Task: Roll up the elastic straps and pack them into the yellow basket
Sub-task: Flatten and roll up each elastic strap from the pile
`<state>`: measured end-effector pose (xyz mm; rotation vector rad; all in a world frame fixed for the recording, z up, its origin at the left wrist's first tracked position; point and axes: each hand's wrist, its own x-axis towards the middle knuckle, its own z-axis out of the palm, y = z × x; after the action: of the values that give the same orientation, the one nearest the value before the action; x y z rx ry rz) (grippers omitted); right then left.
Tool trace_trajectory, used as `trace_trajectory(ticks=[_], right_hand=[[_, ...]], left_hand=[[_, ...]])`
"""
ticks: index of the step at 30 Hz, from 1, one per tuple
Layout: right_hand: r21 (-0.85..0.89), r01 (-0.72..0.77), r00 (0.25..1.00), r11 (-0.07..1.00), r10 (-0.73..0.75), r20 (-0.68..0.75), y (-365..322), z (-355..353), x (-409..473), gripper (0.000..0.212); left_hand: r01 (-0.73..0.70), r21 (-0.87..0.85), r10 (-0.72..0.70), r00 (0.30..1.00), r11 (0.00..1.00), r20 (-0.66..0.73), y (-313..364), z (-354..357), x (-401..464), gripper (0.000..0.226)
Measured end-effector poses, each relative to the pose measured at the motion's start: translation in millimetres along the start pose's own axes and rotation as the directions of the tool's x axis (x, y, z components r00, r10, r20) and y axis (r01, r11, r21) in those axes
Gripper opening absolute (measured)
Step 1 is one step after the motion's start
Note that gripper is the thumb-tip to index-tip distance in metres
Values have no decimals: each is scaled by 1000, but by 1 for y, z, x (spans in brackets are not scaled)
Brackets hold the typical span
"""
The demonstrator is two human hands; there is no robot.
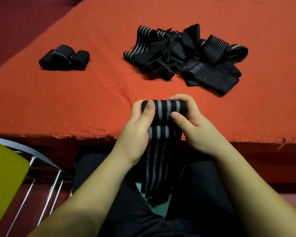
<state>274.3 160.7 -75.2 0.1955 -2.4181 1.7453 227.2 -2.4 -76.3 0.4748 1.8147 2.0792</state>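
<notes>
A black elastic strap with grey stripes (164, 111) is partly rolled at the table's near edge. My left hand (137, 127) grips the roll's left end, thumb on top. My right hand (193, 122) grips its right end. The strap's loose tail (155, 170) hangs down over my lap. A pile of unrolled black striped straps (186, 53) lies on the orange table, beyond my hands to the right. Three rolled straps (64, 57) sit together at the far left. No yellow basket can be made out with certainty.
The orange felt-covered table (92, 91) has a frayed near edge. A yellow-green flat object (3, 177) and a metal wire frame (46, 182) stand at the lower left, beside my knees. Dark red floor lies beyond the table's left side.
</notes>
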Motion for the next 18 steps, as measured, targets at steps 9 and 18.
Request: trace_trajectory(ticks=[9, 18], right_hand=[[191, -197, 979, 962, 203, -16, -2, 5, 7, 28], [102, -239, 967, 966, 246, -66, -10, 1, 9, 26]], left_hand=[[-68, -48, 71, 996, 996, 48, -1, -5, 3, 21], [-131, -75, 138, 986, 989, 98, -6, -8, 1, 41]])
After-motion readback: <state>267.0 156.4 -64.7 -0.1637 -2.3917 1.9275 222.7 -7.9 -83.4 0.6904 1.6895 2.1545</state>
